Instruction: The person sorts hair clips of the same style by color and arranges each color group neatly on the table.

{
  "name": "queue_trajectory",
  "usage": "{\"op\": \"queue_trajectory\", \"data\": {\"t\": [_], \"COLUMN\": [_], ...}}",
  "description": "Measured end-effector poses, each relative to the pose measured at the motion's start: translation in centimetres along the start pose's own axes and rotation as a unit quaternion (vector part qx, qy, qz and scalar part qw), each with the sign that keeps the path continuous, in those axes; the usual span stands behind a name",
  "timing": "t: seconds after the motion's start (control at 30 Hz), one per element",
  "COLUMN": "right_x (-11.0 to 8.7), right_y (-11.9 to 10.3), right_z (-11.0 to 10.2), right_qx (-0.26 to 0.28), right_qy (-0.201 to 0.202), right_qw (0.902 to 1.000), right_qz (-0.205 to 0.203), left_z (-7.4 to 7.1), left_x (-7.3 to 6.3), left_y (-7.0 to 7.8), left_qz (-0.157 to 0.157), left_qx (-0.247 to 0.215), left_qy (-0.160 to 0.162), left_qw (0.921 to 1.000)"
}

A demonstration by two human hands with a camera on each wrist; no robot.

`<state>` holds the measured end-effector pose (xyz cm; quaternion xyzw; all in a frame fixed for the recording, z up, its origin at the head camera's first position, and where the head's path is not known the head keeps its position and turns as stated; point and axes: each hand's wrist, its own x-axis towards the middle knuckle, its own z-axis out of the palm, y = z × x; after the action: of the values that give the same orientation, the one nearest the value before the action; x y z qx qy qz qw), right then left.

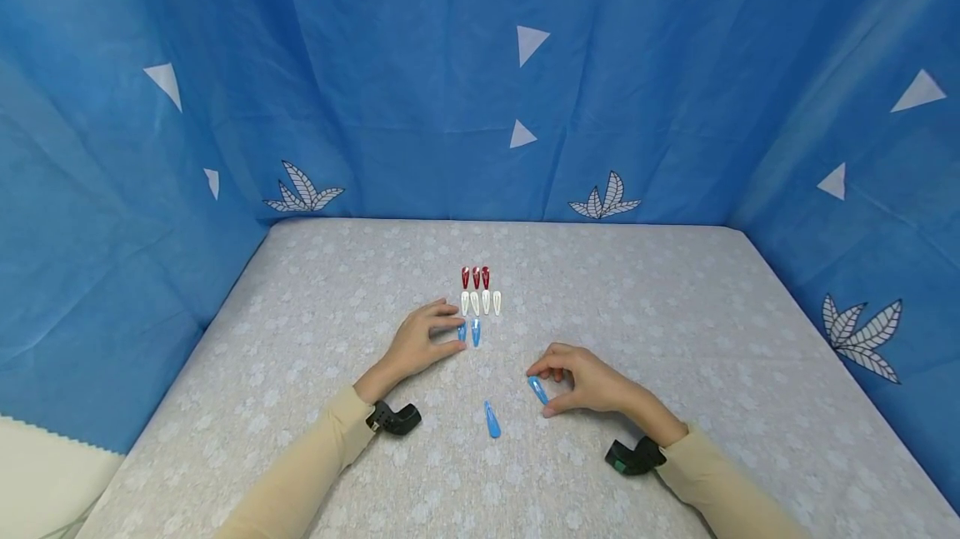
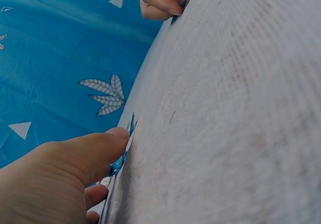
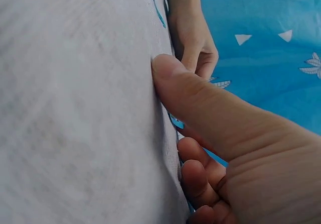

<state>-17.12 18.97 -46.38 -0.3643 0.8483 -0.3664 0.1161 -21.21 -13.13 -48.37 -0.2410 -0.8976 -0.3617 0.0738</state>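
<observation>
My left hand pinches a blue snap hair clip lengthwise between thumb and fingers, down at the tabletop. Just right of it lies a second blue clip, parallel. Over on the right, my right hand has another blue hair clip between thumb and index finger, low on the cloth; the thumb mostly hides this clip in the right wrist view. One more blue clip lies loose between the hands, nearer the body. Beyond the left fingertips are a row of white clips and three red clips.
A pale floral cloth covers the table. Blue curtains with white triangles and leaf prints close off the back and both sides. Each wrist carries a black camera, such as the left wrist camera.
</observation>
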Motion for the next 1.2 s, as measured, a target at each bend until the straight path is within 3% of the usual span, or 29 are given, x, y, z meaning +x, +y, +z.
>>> {"op": "queue_trajectory", "data": {"t": [0.37,0.8,1.2], "right_x": [0.0,2.0,7.1], "right_y": [0.1,-1.2,-2.6], "right_z": [0.5,-0.6,-1.1], "right_qx": [-0.054,-0.134,-0.096], "right_qy": [0.035,0.119,0.156], "right_qw": [0.9969,0.9809,0.983], "right_qz": [-0.046,-0.075,0.009], "left_z": [0.0,0.1,0.2], "left_x": [-0.1,0.1,0.1], "left_y": [0.0,-0.3,-0.1], "left_qz": [-0.002,0.014,0.003], "left_qx": [-0.002,0.005,0.008], "left_qy": [0.0,0.005,0.002], "left_qw": [1.0,0.9999,1.0]}}
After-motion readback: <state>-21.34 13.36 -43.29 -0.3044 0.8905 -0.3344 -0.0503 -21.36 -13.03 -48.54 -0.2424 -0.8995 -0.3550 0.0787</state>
